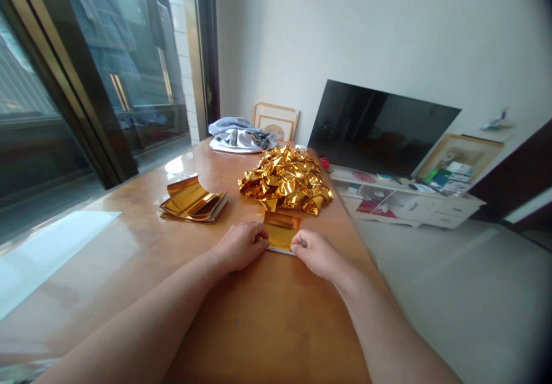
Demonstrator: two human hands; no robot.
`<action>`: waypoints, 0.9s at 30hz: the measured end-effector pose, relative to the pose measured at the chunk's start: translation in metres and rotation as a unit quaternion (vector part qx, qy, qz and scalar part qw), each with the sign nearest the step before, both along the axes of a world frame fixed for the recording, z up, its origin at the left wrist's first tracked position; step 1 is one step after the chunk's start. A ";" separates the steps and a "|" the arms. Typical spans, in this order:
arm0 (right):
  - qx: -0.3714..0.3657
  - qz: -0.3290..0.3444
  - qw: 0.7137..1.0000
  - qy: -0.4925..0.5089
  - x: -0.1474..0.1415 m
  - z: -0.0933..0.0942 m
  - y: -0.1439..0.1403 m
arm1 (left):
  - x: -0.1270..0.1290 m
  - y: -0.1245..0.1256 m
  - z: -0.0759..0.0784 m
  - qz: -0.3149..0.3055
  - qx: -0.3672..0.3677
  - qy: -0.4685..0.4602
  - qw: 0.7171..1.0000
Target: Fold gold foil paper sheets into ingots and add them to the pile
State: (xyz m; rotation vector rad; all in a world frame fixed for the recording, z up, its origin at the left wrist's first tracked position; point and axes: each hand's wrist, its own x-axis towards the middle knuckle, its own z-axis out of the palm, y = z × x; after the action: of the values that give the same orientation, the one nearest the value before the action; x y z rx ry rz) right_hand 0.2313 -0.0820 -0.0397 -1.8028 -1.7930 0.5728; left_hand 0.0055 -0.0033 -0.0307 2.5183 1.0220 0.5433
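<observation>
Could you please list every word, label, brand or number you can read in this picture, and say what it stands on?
No text can be read.
Gold foil sheet held by the left hand and right hand: plain, no print.
Foil stack and folded foil pile: no print.
Boxes on the white cabinet: print too small and blurred.
Framed pictures: nothing legible.

Gold sheet's [281, 230] near edge under fingers
</observation>
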 end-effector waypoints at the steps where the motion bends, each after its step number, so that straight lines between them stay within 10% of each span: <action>1: -0.002 -0.003 1.000 -0.003 0.000 0.000 0.000 | 0.000 0.000 0.000 0.002 -0.002 0.003 1.000; 27: 0.018 -0.024 0.994 -0.104 -0.011 0.004 -0.004 | 0.002 0.001 -0.003 0.020 0.025 0.019 0.999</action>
State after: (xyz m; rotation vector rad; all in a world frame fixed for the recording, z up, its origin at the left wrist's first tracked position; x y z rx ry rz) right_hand 0.2206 -0.0861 -0.0352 -1.9351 -1.8742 0.3414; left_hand 0.0072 -0.0026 -0.0340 2.5671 1.0866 0.5401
